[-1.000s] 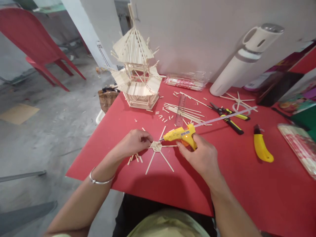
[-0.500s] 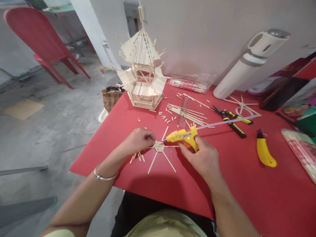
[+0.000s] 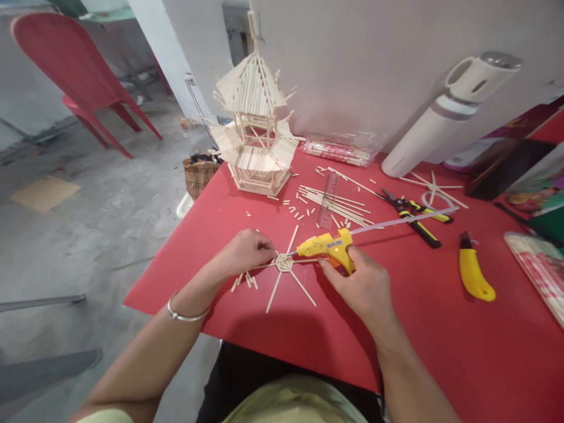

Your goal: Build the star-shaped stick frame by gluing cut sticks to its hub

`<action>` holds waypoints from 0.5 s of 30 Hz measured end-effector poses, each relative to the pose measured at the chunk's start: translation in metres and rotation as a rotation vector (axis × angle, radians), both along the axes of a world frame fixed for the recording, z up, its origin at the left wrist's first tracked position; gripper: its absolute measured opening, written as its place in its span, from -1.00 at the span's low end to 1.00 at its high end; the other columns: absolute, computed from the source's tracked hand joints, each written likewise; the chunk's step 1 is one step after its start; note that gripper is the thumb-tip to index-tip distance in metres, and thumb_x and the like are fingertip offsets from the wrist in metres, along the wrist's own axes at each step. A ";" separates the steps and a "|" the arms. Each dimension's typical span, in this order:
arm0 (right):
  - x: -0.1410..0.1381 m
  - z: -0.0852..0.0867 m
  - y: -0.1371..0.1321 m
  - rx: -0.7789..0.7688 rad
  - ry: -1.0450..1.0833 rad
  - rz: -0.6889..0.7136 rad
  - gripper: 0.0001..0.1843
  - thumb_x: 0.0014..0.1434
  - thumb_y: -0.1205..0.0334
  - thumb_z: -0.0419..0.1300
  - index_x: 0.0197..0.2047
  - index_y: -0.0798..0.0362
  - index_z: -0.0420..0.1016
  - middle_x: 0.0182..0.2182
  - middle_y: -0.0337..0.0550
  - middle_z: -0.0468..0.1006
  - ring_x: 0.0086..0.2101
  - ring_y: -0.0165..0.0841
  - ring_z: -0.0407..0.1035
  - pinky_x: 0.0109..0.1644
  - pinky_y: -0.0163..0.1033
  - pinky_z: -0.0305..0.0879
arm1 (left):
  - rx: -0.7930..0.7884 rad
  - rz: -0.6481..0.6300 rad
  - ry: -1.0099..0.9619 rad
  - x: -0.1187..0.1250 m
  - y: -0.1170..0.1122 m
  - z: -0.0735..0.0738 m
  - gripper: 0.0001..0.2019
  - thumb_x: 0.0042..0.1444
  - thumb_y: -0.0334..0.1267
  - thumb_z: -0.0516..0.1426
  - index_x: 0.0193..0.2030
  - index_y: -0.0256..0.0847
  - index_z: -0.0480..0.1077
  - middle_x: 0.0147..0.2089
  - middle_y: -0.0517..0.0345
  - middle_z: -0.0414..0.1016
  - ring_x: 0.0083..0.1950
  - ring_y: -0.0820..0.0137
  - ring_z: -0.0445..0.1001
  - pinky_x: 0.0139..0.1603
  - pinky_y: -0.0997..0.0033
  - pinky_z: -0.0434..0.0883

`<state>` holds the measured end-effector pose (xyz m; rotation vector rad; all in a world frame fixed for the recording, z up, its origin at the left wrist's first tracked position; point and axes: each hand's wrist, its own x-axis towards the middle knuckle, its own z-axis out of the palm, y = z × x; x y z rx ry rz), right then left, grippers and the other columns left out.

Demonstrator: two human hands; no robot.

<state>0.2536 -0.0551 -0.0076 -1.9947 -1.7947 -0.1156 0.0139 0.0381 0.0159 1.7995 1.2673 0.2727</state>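
Note:
My right hand (image 3: 359, 282) grips a yellow glue gun (image 3: 326, 246) with a long clear glue stick trailing out behind it. Its nozzle touches the small hexagonal hub of a stick star (image 3: 284, 263) lying flat on the red table (image 3: 418, 335). My left hand (image 3: 244, 251), fingers pinched together, presses on the left side of that hub. A few short stick pieces (image 3: 247, 281) lie just below my left hand.
A tall stick pagoda model (image 3: 255, 141) stands at the table's far edge. Loose sticks and a clear ruler (image 3: 328, 200) lie behind the gun. Yellow-handled cutters (image 3: 416, 214), a yellow knife (image 3: 473, 275), a white cylinder (image 3: 440, 126) and packets sit to the right. A red chair (image 3: 70, 76) stands far left.
The view has shifted slightly. The glue gun's nozzle has stayed at the hub, and my left hand keeps pinching the star's left side.

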 end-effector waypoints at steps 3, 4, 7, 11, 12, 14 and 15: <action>0.001 -0.002 0.000 0.011 -0.005 0.006 -0.54 0.12 -0.25 0.09 -0.43 0.01 0.34 -0.59 -0.25 0.41 -0.57 -0.41 0.22 -0.46 -0.30 0.00 | 0.025 -0.019 0.038 0.000 0.000 -0.001 -0.81 -0.07 -0.26 0.13 -0.57 -0.27 0.51 -0.61 0.19 0.40 -0.53 0.48 0.32 -0.51 0.52 0.18; 0.001 -0.002 0.000 0.011 -0.005 0.008 -0.54 0.12 -0.24 0.09 -0.42 0.01 0.34 -0.58 -0.25 0.41 -0.57 -0.40 0.22 -0.46 -0.30 -0.01 | 0.027 -0.022 0.049 0.001 0.000 -0.001 -0.82 -0.07 -0.27 0.13 -0.57 -0.27 0.51 -0.62 0.20 0.39 -0.54 0.49 0.30 -0.51 0.52 0.17; 0.001 -0.002 0.000 0.005 -0.003 0.007 -0.55 0.13 -0.24 0.09 -0.41 0.01 0.34 -0.58 -0.24 0.42 -0.57 -0.40 0.23 -0.46 -0.30 -0.01 | 0.028 -0.018 0.077 0.003 -0.001 0.000 -0.84 -0.10 -0.30 0.12 -0.58 -0.26 0.49 -0.64 0.23 0.35 -0.55 0.50 0.28 -0.52 0.51 0.17; 0.000 -0.001 -0.001 -0.009 -0.005 0.006 -0.54 0.12 -0.25 0.11 -0.41 0.01 0.34 -0.58 -0.24 0.42 -0.57 -0.40 0.22 -0.46 -0.30 -0.01 | 0.074 0.001 0.133 0.007 -0.004 0.003 -0.86 -0.12 -0.33 0.11 -0.64 -0.24 0.39 -0.63 0.22 0.34 -0.54 0.49 0.29 -0.50 0.49 0.17; 0.000 -0.001 -0.001 -0.015 -0.006 0.005 -0.54 0.12 -0.25 0.11 -0.41 0.01 0.34 -0.58 -0.24 0.42 -0.57 -0.40 0.22 -0.46 -0.30 -0.02 | 0.088 0.005 0.152 0.008 -0.004 0.003 -0.86 -0.13 -0.33 0.10 -0.64 -0.23 0.36 -0.62 0.21 0.35 -0.53 0.48 0.30 -0.50 0.49 0.16; 0.000 -0.001 -0.001 -0.026 -0.006 0.006 -0.55 0.12 -0.24 0.11 -0.40 0.01 0.34 -0.57 -0.25 0.42 -0.57 -0.39 0.23 -0.46 -0.30 -0.02 | 0.113 0.006 0.193 0.008 -0.006 0.003 -0.86 -0.12 -0.32 0.11 -0.64 -0.22 0.34 -0.59 0.18 0.38 -0.51 0.46 0.31 -0.49 0.47 0.15; 0.000 -0.001 -0.001 -0.028 -0.006 0.006 -0.55 0.12 -0.24 0.11 -0.40 0.01 0.34 -0.57 -0.25 0.42 -0.56 -0.39 0.24 -0.45 -0.30 -0.01 | 0.124 0.006 0.218 0.009 -0.006 0.002 -0.87 -0.12 -0.31 0.11 -0.63 -0.21 0.34 -0.58 0.17 0.39 -0.50 0.45 0.32 -0.49 0.47 0.13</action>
